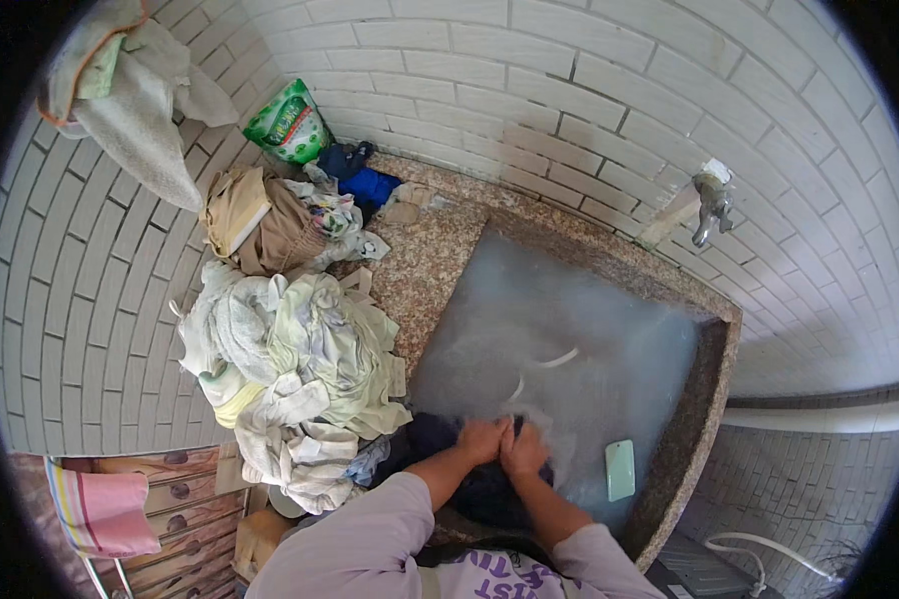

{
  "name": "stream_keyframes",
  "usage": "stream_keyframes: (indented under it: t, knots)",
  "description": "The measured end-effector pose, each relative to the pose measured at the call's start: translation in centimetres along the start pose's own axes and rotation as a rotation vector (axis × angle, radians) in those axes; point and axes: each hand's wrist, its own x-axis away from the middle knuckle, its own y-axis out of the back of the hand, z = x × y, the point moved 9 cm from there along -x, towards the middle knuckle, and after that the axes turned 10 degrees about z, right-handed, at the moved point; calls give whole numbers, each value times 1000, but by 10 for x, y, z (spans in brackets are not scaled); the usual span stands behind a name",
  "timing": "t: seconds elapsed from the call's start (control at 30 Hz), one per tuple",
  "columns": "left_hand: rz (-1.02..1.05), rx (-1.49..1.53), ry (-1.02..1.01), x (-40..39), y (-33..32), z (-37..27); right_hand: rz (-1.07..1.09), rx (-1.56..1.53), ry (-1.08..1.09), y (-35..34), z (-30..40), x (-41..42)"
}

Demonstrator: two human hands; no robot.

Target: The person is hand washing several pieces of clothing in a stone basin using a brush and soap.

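A stone sink (719, 404) holds cloudy, bluish-grey water. At its near edge, my left hand (485, 440) and my right hand (524, 448) are close together, both closed on a dark navy cloth (487, 494) that lies partly in the water. A slim part of the cloth shows between the hands. Two pale curved strips show in the water beyond them. To the right of my right hand, a light-green rectangular object (620, 470), perhaps a soap bar or a scoop, sits at the water.
Left of the sink, pale laundry (330, 352) is heaped on the granite counter (427, 262). Behind it lie brown clothes (270, 224), a blue cloth (371, 186) and a green detergent pouch (288, 123). A metal tap (711, 206) juts from the tiled wall; a towel (131, 112) hangs at upper left.
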Motion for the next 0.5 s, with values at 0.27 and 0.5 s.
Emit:
stream_keyframes:
  t: [0.27,0.5]
  knots:
    - [-103,64,-344,-5,44,-22,276,183,-106,5,-78,-138]
    - [-688,-44,-148,71,41,-23,110,-45,233,6,17,-26]
